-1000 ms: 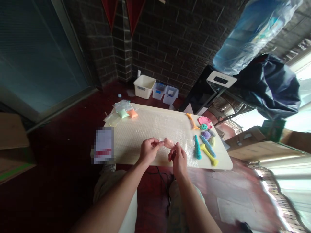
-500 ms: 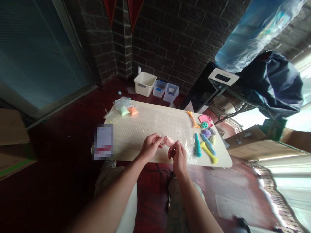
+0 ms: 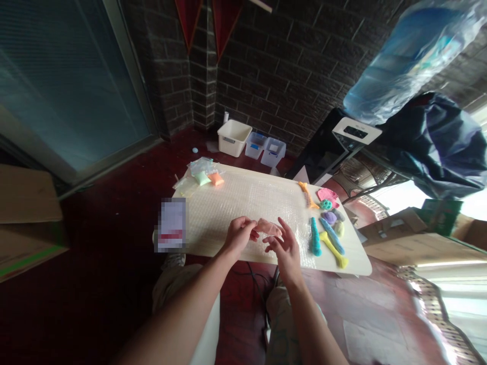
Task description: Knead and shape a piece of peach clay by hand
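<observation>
Over the front part of the table, my left hand (image 3: 242, 234) pinches one end of a small clear packet with pale pink stuff (image 3: 269, 227) in it. My right hand (image 3: 283, 248) is beside the packet's other end, its fingers spread apart; whether a fingertip touches the packet I cannot tell. Beneath both hands lies a sheet of bubble wrap (image 3: 243, 203). To the right of my right hand are a teal clay stick (image 3: 315, 236), a blue clay stick (image 3: 332, 236) and a yellow clay piece with a flared end (image 3: 334, 250).
At the table's far left lie a green packet (image 3: 202, 178) and an orange packet (image 3: 216, 179). An orange clay piece (image 3: 307, 195), a pink one (image 3: 327, 195) and a purple lump (image 3: 328, 218) lie at the right. Bins (image 3: 234, 139) stand on the floor behind.
My right hand's fingers have opened from a pinch at the packet's right end and spread. My left hand keeps its hold. The whole view has shifted slightly.
</observation>
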`<state>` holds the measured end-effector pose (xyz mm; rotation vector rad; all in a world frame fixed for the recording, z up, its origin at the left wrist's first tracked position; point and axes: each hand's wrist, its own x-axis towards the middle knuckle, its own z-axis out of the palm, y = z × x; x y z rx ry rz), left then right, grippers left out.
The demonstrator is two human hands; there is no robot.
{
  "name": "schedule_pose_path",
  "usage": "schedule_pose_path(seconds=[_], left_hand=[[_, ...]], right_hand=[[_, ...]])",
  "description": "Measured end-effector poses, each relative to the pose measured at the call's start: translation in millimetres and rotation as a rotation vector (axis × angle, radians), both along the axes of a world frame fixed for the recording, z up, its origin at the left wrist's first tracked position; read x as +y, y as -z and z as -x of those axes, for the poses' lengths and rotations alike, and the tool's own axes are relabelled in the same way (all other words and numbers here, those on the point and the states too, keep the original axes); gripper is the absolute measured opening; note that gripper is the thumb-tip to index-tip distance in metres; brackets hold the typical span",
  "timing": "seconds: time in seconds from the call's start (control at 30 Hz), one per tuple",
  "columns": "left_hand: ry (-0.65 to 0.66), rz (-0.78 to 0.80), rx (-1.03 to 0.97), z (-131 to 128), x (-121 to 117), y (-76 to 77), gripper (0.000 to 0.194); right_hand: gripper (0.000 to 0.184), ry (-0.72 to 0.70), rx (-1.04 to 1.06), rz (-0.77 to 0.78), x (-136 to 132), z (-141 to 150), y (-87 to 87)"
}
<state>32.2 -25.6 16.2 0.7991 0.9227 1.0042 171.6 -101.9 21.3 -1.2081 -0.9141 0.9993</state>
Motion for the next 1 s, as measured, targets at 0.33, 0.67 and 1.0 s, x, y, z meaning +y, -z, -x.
schedule_pose_path(seconds=[0.33,0.67,1.0], left_hand=[[0.202,0.060,0.020,-2,-8,1.7,0.018],[0.419,-0.071,-0.165,0,-11,-6.0,0.042],[0.313,-0.103,-0.226,0,-10,-1.5,0.039]], right_hand=[[0.052,0.029,-0.176,0.033,2,0,0.8],[0.048,0.152,-0.021,0.007,5,-10,10.5],[0.043,0.102,-0.033,0.019,4,-2,-0.9]])
